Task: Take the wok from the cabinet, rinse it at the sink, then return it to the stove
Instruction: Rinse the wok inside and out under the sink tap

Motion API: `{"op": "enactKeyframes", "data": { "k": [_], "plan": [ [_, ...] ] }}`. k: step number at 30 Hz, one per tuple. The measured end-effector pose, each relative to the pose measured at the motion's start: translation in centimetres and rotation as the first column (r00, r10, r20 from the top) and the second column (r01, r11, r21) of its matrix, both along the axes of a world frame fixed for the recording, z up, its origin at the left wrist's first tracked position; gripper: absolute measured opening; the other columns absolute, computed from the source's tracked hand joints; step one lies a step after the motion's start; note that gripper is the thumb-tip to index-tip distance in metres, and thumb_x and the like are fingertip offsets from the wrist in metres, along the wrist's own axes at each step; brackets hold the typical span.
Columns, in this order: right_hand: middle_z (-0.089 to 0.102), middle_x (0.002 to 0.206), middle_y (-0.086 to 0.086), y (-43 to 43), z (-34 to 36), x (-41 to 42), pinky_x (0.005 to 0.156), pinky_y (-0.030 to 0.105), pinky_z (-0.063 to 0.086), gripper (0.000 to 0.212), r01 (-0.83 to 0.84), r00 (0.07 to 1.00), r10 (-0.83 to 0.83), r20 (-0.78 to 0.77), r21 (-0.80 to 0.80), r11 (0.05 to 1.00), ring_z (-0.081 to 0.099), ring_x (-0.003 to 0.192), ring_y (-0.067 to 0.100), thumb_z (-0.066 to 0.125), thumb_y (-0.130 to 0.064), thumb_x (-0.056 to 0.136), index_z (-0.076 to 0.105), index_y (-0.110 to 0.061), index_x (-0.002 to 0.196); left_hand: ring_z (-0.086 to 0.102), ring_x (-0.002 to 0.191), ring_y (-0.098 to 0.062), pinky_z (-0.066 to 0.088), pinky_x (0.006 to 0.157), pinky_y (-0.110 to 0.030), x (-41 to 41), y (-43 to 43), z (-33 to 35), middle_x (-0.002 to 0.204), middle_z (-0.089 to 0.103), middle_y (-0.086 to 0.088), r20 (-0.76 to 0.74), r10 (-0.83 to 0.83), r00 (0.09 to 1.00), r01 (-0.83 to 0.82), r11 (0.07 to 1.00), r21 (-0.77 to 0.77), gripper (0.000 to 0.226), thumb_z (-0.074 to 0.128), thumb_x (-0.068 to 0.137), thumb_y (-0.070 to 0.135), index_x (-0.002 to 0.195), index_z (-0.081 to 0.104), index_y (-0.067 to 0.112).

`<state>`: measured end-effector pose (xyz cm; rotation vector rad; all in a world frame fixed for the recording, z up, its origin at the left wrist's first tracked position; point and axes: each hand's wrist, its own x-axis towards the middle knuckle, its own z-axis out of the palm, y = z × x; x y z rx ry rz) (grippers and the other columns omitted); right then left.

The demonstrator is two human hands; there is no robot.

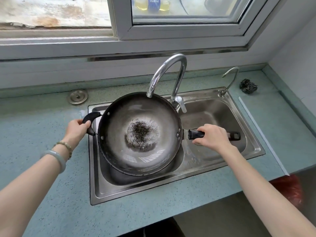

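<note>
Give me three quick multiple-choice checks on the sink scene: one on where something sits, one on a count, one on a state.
1. Where is the steel scourer?
A. In the sink basin
B. On the counter right of the sink
C. Inside the wok

2. How many taps stand at the sink?
A. One
B. Two
C. Three

3. How is the wok held?
A. By both hands
B. By the right hand only
C. Resting unheld

Answers:
1 B: the steel scourer lies on the counter beyond the sink rim.
2 B: the large tap and a small tap stand behind the basin.
3 A: the left hand grips the loop handle and the right hand the long handle of the wok.
</note>
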<state>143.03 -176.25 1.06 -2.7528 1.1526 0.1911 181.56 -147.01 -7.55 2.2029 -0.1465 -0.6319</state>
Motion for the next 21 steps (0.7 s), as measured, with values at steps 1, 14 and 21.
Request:
{"op": "enactKeyframes", "data": {
  "k": [1, 14, 21],
  "plan": [
    [0.067, 0.096, 0.001, 0.2, -0.6, -0.3, 0.070, 0.028, 0.037, 0.040, 0.022, 0.999, -0.022, 0.032, -0.006, 1.000, 0.063, 0.099, 0.024, 0.075, -0.050, 0.070, 0.071, -0.023, 0.099, 0.059, 0.078, -0.025, 0.051, 0.089, -0.047, -0.2, -0.1, 0.4, 0.058, 0.066, 0.007, 0.027, -0.017, 0.999, 0.018, 1.000, -0.017, 0.014, 0.062, 0.083, 0.024, 0.085, 0.062, 0.011],
    [0.064, 0.071, 0.005, 4.0, -8.0, -3.6, 0.061, 0.035, 0.039, 0.027, 0.170, 0.960, -0.132, 0.247, -0.139, 0.975, 0.061, 0.068, 0.031, 0.077, -0.030, 0.061, 0.065, -0.012, 0.077, 0.062, 0.074, -0.022, 0.047, 0.063, -0.023, -1.8, 1.5, 4.9, 0.095, 0.063, -0.013, 0.018, -0.450, 0.893, 0.441, 0.882, 0.166, 0.039, 0.075, 0.069, -0.007, 0.101, 0.054, 0.004],
    [0.065, 0.079, 0.003, 4.9, -9.8, -3.7, 0.071, 0.038, 0.033, 0.033, 0.369, 0.895, -0.348, 0.278, -0.026, 0.929, 0.059, 0.078, 0.029, 0.086, -0.026, 0.060, 0.064, -0.014, 0.082, 0.055, 0.074, -0.029, 0.043, 0.062, -0.036, -3.8, 2.5, 4.0, 0.080, 0.059, -0.010, 0.252, -0.503, 0.827, 0.431, 0.854, 0.290, 0.041, 0.085, 0.060, 0.013, 0.079, 0.049, 0.008]
  ]
}}
